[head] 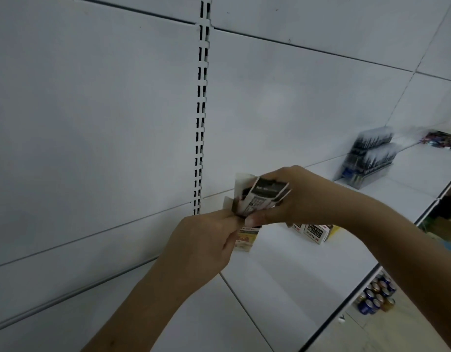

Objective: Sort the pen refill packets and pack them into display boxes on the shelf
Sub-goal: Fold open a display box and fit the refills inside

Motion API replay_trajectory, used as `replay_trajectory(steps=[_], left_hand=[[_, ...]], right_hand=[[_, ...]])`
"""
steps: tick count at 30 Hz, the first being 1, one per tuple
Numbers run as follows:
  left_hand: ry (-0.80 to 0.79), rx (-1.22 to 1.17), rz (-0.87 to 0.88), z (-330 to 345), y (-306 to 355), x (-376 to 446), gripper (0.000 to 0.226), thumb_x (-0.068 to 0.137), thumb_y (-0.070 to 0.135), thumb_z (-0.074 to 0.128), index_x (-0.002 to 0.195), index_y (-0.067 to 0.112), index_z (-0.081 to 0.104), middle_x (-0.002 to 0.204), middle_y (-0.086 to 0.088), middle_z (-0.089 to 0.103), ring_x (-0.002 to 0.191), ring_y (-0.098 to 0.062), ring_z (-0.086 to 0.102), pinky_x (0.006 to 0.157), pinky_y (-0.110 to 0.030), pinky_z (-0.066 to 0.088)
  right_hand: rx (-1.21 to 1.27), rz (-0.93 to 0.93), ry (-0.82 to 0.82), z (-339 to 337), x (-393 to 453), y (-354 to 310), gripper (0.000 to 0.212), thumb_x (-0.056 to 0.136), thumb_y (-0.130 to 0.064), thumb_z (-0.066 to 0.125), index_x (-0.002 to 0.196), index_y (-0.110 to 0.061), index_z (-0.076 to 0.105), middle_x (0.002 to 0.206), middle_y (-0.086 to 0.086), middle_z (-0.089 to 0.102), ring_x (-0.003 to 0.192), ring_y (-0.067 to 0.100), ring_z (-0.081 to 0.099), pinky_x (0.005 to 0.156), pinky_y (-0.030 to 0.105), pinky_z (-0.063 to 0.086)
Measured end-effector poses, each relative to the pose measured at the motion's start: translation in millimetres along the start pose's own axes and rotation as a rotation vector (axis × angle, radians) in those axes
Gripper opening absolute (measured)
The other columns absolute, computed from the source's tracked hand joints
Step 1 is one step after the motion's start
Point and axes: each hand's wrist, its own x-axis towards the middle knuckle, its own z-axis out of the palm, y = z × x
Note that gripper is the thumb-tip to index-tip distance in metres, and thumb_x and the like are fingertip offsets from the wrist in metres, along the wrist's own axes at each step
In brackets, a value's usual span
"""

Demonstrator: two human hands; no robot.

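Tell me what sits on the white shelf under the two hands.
Under the hands, small white printed boxes and a yellowish box stand on the white shelf. The hands and the black-and-white carton they grip cover whatever lies between.

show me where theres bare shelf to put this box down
Bare shelf lies in front of the small white boxes, and between them and the clear pen stack. It is crowded under both hands, where another packet sits.

Printed card box [260, 196], matt white (painted metal) shelf [282, 275]
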Motion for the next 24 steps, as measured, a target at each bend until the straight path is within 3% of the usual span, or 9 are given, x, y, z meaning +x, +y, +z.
replay_trajectory(steps=[4, 8, 10, 11, 14, 16, 18, 21, 24], left_hand=[[0.005, 0.010, -0.016, -1, 0, 0, 0.020, 0.082, 0.019, 0.064, 0.098, 0.028, 0.071, 0.082, 0.011, 0.071, 0.062, -0.008, 0.063, 0.055, -0.012, 0.040], [-0.015, -0.031, -0.005, 2, -2, 0, 0.022, 0.084, 0.020, 0.062, 0.102, 0.027, 0.073, 0.091, 0.011, 0.074, 0.069, -0.009, 0.068, 0.058, -0.021, 0.056], [-0.015, -0.048, 0.002, 4, -1, 0, 0.022, 0.087, 0.021, 0.058, 0.103, 0.026, 0.073, 0.091, 0.010, 0.074, 0.070, -0.010, 0.068, 0.058, -0.026, 0.058], [-0.015, -0.049, 0.002, 4, -1, 0, 0.022, 0.088, 0.022, 0.057, 0.103, 0.026, 0.072, 0.090, 0.010, 0.073, 0.068, -0.010, 0.068, 0.057, -0.026, 0.058], [-0.019, -0.027, 0.001, 3, 0, 0, 0.021, 0.086, 0.021, 0.060, 0.103, 0.025, 0.072, 0.086, 0.009, 0.072, 0.063, -0.011, 0.066, 0.055, -0.024, 0.056], [-0.016, -0.028, 0.001, 2, 0, 1, 0.022, 0.085, 0.019, 0.061, 0.103, 0.025, 0.072, 0.089, 0.009, 0.072, 0.063, -0.012, 0.066, 0.054, -0.024, 0.056], [-0.011, -0.028, 0.012, 2, 2, 1, 0.023, 0.084, 0.018, 0.062, 0.102, 0.025, 0.072, 0.091, 0.009, 0.073, 0.064, -0.013, 0.067, 0.054, -0.024, 0.056], [-0.015, -0.036, 0.009, 5, 2, 1, 0.024, 0.084, 0.017, 0.060, 0.104, 0.027, 0.071, 0.092, 0.009, 0.073, 0.068, -0.015, 0.069, 0.056, -0.027, 0.057], [-0.018, -0.039, 0.007, 6, 0, 0, 0.022, 0.085, 0.017, 0.060, 0.102, 0.027, 0.071, 0.088, 0.008, 0.072, 0.066, -0.015, 0.067, 0.055, -0.031, 0.057]], right_hand=[[-0.069, -0.085, 0.084, -9, -4, -9, 0.050, 0.064, -0.059, 0.077, 0.109, -0.039, 0.066, 0.096, -0.025, 0.069, 0.058, 0.007, 0.060, 0.059, 0.027, 0.053], [-0.124, -0.102, 0.214, -2, -1, -8, 0.006, 0.078, -0.038, 0.077, 0.081, -0.039, 0.072, 0.072, -0.016, 0.071, 0.064, 0.003, 0.062, 0.053, 0.015, 0.044], [-0.278, -0.038, 0.214, 4, 1, -7, 0.018, 0.081, -0.040, 0.073, 0.065, -0.041, 0.067, 0.051, -0.025, 0.059, 0.057, -0.006, 0.056, 0.047, 0.015, 0.033], [-0.360, -0.027, 0.188, 8, 1, -3, 0.012, 0.081, -0.045, 0.072, 0.071, -0.041, 0.068, 0.050, -0.031, 0.054, 0.059, -0.012, 0.053, 0.046, 0.015, 0.028], [-0.363, -0.092, 0.184, 7, -4, -6, 0.036, 0.078, -0.052, 0.071, 0.111, -0.039, 0.065, 0.071, -0.038, 0.058, 0.070, -0.016, 0.055, 0.053, 0.014, 0.036], [-0.205, -0.130, 0.242, 0, -8, -12, 0.030, 0.078, -0.047, 0.073, 0.106, -0.038, 0.067, 0.088, -0.029, 0.066, 0.070, -0.002, 0.063, 0.059, 0.016, 0.048], [-0.206, -0.175, 0.321, -2, -10, -16, 0.011, 0.082, -0.033, 0.074, 0.091, -0.034, 0.070, 0.079, -0.027, 0.066, 0.069, 0.001, 0.064, 0.061, 0.016, 0.049], [-0.423, -0.123, 0.281, 12, -9, -17, 0.005, 0.085, -0.032, 0.067, 0.089, -0.034, 0.068, 0.072, -0.026, 0.060, 0.065, -0.002, 0.057, 0.060, 0.019, 0.044], [-0.687, -0.017, 0.203, 27, -4, -9, 0.016, 0.090, -0.035, 0.053, 0.102, -0.033, 0.064, 0.095, -0.014, 0.066, 0.085, 0.007, 0.060, 0.071, 0.030, 0.051]])
